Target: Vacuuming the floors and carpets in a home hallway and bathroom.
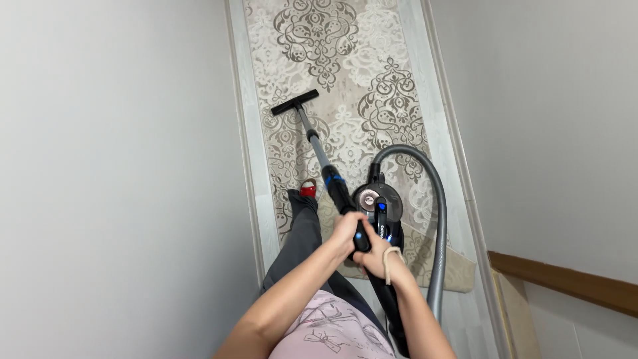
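Now vacuuming — left hand [347,229] and right hand [376,256] both clenched round black vacuum wand handle [359,240]; next — likely draw black floor nozzle [294,102] back across grey patterned runner rug [372,80].

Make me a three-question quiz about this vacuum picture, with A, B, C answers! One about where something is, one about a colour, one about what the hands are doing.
1. Where is the vacuum's floor nozzle?
A. On the patterned carpet runner
B. Against the wooden handrail
C. Lifted to the wall

2. What colour is the slipper on the person's foot?
A. Green
B. Red
C. Yellow

3. What are the left hand and right hand doing?
A. Hanging free
B. Resting on the wall
C. Both gripping the wand handle

Answers: 1 A, the black nozzle lies flat on the runner's pattern. 2 B, a red toe shows beside the wand. 3 C, both hands are wrapped around the black handle, near the canister vacuum and its grey hose.
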